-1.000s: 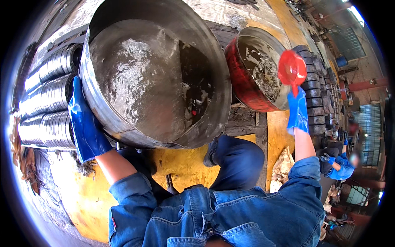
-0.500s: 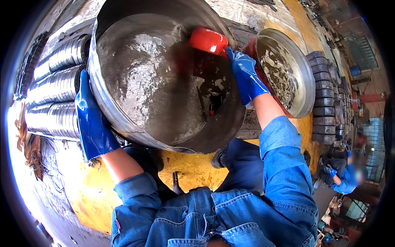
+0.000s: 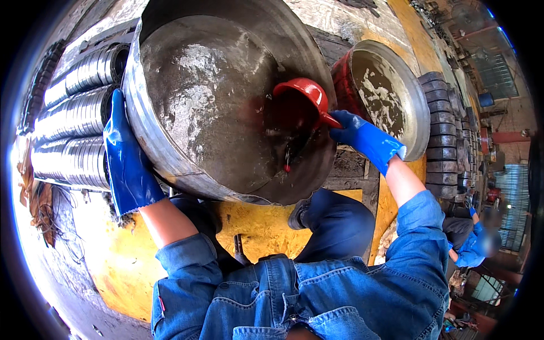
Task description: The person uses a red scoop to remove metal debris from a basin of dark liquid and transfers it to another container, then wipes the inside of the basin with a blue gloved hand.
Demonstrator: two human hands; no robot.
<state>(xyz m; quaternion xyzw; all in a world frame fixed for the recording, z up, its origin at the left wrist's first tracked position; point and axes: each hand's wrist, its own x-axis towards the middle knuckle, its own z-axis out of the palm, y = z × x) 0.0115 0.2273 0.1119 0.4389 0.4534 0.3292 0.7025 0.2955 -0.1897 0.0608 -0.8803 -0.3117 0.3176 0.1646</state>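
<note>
A wide, tilted metal tub (image 3: 148, 129) stands in front of me, its grey inside streaked with pale patches and dark liquid low on its right side. My right hand (image 3: 365, 139), in a blue glove, is closed round the handle of a red dipper (image 3: 309, 89). The dipper is tipped inside the tub's right part, its bowl over the dark liquid. A small red-tipped thing (image 3: 287, 168) shows below it; its kind is unclear. My gloved left hand (image 3: 127, 164) lies with outstretched fingers along the tub's outer left wall.
Stacks of shiny metal rings (image 3: 73, 122) lie left of the tub. A smaller red-sided metal bucket (image 3: 418, 113), holding murky liquid with pale patches, stands at the right. Beyond it are dark ring stacks (image 3: 442, 136). A person in blue (image 3: 471, 246) sits far right.
My right hand has moved right and down. The red dipper has come lower and turned, its bowl now showing its hollow side. My left hand stays on the tub wall.
</note>
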